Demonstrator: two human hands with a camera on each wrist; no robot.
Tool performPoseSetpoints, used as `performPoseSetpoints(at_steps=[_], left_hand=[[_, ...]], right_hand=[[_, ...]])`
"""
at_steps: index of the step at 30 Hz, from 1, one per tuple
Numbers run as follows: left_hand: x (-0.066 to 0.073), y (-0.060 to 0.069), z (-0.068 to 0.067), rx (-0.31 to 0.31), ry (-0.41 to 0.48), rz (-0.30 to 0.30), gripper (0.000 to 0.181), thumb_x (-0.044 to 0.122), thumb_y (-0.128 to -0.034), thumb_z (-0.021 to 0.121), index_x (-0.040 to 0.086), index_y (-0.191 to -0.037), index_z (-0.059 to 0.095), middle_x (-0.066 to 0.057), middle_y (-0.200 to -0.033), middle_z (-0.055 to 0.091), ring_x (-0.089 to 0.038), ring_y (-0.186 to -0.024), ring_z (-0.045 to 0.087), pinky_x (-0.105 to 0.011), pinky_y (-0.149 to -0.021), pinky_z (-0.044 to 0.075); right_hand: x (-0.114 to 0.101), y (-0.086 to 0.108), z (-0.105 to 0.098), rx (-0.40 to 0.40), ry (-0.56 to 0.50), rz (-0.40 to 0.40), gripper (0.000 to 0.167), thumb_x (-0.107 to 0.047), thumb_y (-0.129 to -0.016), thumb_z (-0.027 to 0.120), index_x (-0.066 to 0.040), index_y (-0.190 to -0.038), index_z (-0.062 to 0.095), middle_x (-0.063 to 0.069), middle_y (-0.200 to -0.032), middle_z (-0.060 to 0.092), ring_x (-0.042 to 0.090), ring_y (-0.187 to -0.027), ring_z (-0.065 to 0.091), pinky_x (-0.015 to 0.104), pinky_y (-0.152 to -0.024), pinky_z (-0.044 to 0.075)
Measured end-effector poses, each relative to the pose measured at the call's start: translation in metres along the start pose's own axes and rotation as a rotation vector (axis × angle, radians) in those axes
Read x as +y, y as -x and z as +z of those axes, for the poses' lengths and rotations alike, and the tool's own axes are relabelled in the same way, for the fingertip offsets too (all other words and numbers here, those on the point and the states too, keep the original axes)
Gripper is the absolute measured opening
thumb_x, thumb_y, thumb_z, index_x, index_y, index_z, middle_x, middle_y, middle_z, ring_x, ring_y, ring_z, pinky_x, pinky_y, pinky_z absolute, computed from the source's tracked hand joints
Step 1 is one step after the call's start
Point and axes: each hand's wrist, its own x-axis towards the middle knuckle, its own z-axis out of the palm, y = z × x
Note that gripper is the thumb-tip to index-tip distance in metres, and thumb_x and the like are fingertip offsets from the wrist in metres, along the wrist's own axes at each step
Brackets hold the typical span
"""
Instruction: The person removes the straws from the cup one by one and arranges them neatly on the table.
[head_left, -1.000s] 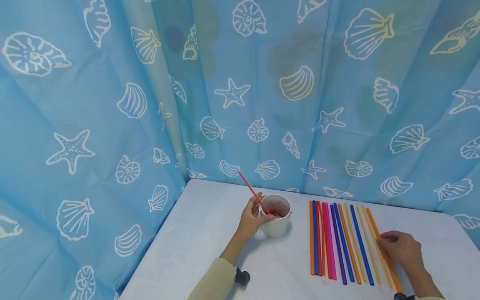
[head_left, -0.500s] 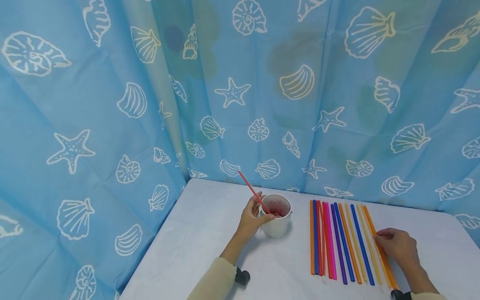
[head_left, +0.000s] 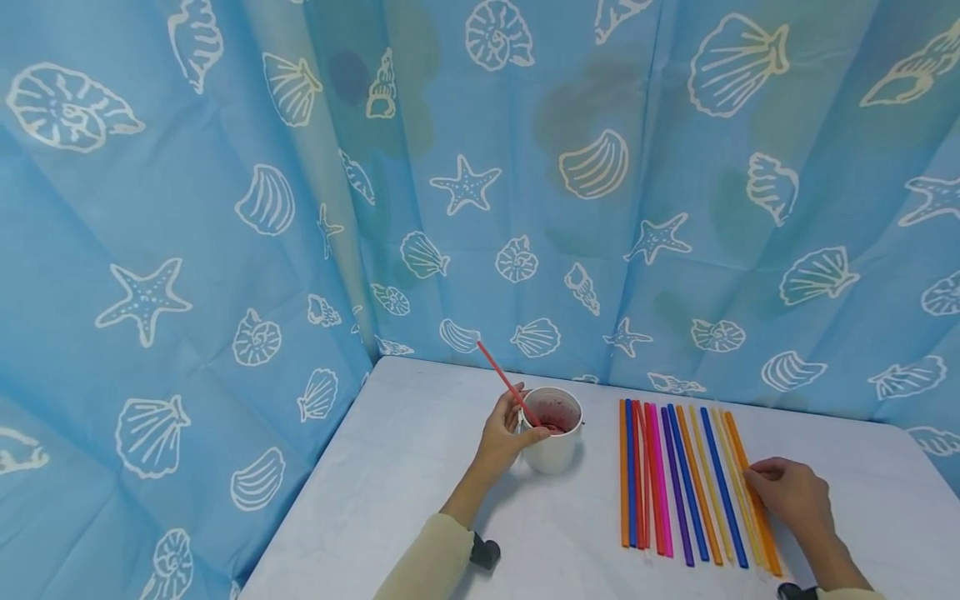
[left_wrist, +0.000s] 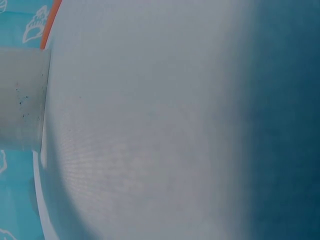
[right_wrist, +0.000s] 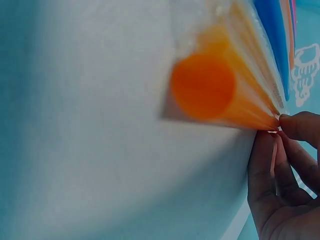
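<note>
My left hand (head_left: 497, 437) holds a white cup (head_left: 552, 457) at its left side, thumb over the rim. A red straw (head_left: 495, 368) leans out of the cup to the upper left, and the cup's inner wall looks reddish and stained. At the right end of a row of straws, my right hand (head_left: 797, 497) pinches an orange straw (head_left: 762, 518) between thumb and fingers. The right wrist view shows that straw's round end (right_wrist: 202, 87) close up, lying on the table. Only part of the cup (left_wrist: 20, 100) appears in the left wrist view.
Several straws in orange, blue, red, pink, purple and yellow lie side by side; among them is a purple straw (head_left: 677, 487). They rest on a white table (head_left: 360, 500). A blue shell-patterned curtain (head_left: 465, 242) stands behind and to the left.
My right hand has shifted left with the orange straw, which now lies closer against the neighbouring yellow straws. The left hand, cup and red straw have stayed in place.
</note>
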Motion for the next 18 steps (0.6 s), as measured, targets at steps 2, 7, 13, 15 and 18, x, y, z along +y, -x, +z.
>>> performPoseSetpoints(at_steps=[2, 7, 13, 15, 18], left_hand=[[0.008, 0.003, 0.001, -0.003, 0.008, -0.008, 0.077, 0.021, -0.0806, 0.082, 0.022, -0.146, 0.041, 0.0, -0.148, 0.045, -0.015, -0.14, 0.035, -0.031, -0.112, 0.03], [0.016, 0.006, 0.0, -0.009, 0.01, -0.012, 0.077, 0.019, -0.0795, 0.083, 0.018, -0.145, 0.042, -0.001, -0.146, 0.047, -0.016, -0.139, 0.037, -0.032, -0.112, 0.031], [-0.006, -0.004, 0.001, -0.013, 0.0, -0.006, 0.079, 0.016, -0.0784, 0.083, 0.021, -0.146, 0.041, 0.006, -0.145, 0.047, -0.013, -0.138, 0.038, -0.031, -0.111, 0.031], [-0.01, -0.006, 0.001, -0.009, -0.006, -0.001, 0.079, 0.015, -0.079, 0.083, 0.024, -0.146, 0.041, 0.008, -0.145, 0.046, -0.011, -0.138, 0.038, -0.03, -0.111, 0.031], [-0.011, -0.006, 0.002, -0.006, -0.007, 0.011, 0.077, 0.011, -0.0803, 0.081, 0.026, -0.145, 0.042, 0.009, -0.145, 0.047, -0.009, -0.137, 0.038, -0.03, -0.111, 0.031]], right_hand=[[-0.001, 0.0, 0.0, -0.002, 0.001, 0.005, 0.036, -0.018, -0.091, 0.066, 0.013, -0.109, 0.061, 0.025, -0.092, 0.064, 0.028, -0.076, 0.058, 0.042, -0.068, 0.053], [-0.002, 0.003, 0.0, -0.019, -0.004, 0.008, 0.038, -0.019, -0.091, 0.065, 0.014, -0.109, 0.06, 0.025, -0.091, 0.063, 0.028, -0.075, 0.058, 0.037, -0.063, 0.053], [-0.008, 0.004, -0.015, -0.031, -0.02, 0.009, 0.044, -0.024, -0.094, 0.06, 0.014, -0.116, 0.057, 0.028, -0.098, 0.062, 0.029, -0.078, 0.058, 0.037, -0.059, 0.053], [-0.013, 0.004, -0.02, -0.008, -0.018, -0.012, 0.044, -0.025, -0.095, 0.059, 0.014, -0.117, 0.056, 0.029, -0.102, 0.061, 0.032, -0.08, 0.059, 0.041, -0.063, 0.054], [-0.022, 0.005, -0.026, 0.023, -0.021, -0.05, 0.045, -0.025, -0.095, 0.059, 0.014, -0.118, 0.056, 0.031, -0.106, 0.06, 0.037, -0.085, 0.058, 0.049, -0.07, 0.054]])
